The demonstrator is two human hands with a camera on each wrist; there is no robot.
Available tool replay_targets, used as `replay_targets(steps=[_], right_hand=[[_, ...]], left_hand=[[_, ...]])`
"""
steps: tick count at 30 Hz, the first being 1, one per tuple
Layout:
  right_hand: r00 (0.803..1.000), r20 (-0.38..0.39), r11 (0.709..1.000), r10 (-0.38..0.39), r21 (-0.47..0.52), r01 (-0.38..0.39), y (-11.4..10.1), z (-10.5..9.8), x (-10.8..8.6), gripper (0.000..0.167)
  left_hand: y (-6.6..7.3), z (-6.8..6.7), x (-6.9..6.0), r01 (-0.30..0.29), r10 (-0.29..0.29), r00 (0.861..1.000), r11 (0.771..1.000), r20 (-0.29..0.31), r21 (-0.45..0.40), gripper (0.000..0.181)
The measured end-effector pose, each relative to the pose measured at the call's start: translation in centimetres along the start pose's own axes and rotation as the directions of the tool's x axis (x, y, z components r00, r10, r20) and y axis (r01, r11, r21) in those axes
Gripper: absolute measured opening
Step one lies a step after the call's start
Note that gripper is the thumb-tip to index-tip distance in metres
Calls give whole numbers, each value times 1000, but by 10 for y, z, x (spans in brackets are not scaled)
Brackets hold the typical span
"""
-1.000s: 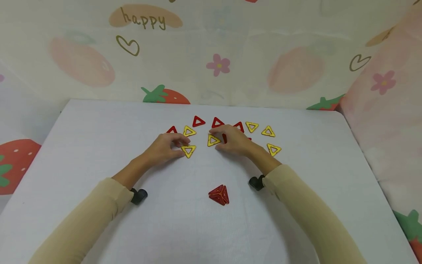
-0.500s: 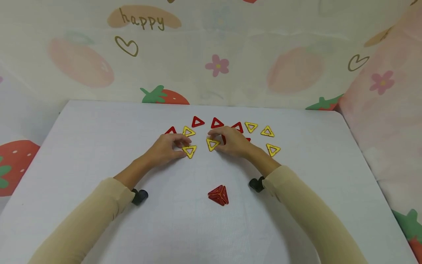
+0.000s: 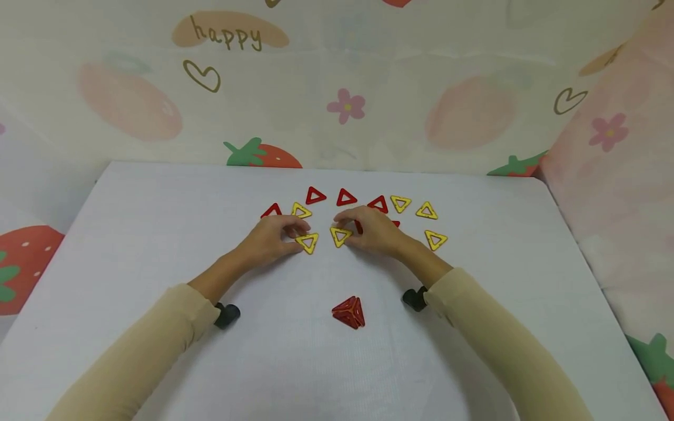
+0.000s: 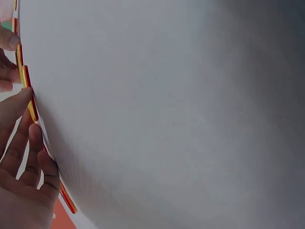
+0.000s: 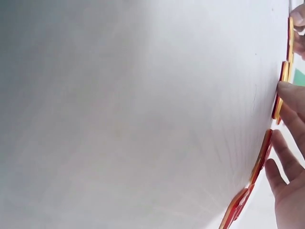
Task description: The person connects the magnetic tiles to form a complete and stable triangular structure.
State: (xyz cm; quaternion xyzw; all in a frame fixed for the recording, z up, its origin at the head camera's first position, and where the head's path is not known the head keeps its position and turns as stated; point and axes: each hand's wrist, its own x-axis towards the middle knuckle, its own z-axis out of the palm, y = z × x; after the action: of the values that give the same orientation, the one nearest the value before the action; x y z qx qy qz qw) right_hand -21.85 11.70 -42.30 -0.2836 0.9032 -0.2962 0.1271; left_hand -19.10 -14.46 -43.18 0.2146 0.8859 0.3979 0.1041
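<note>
Centre frame: left hand (image 3: 274,237) pinches a hollow yellow triangle (image 3: 307,237), since shifted rightward; right hand (image 3: 372,230) pinches a second yellow triangle (image 3: 334,237), since lowered. Red, ridged pyramid (image 3: 348,313), lower centre, unmoved on smooth white surface (image 3: 263,362).

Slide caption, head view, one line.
Left hand and right hand each pinch a yellow triangle; a red pyramid sits in the foreground.

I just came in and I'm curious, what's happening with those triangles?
A person's left hand pinches one yellow triangle, and the right hand pinches another yellow triangle. The two are close, with a gap between them. Nearer the person, a red pyramid shape sits on the white table. More red triangles and yellow ones lie around the hands, some partly covered.
</note>
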Motion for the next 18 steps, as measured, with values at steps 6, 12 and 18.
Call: replay_targets(steps=[6, 12, 18], right_hand=[[1000, -8, 999, -22, -38, 22, -1, 1, -5, 42], [997, -4, 995, -73, -74, 72, -3, 3, -11, 43], [998, -3, 994, -67, -84, 66, -6, 3, -16, 43]], left_hand=[[2, 4, 1, -30, 30, 1000, 999, 3, -13, 36], [5, 7, 2, -38, 38, 999, 999, 16, -9, 36], [8, 11, 4, -66, 66, 997, 998, 27, -4, 36]])
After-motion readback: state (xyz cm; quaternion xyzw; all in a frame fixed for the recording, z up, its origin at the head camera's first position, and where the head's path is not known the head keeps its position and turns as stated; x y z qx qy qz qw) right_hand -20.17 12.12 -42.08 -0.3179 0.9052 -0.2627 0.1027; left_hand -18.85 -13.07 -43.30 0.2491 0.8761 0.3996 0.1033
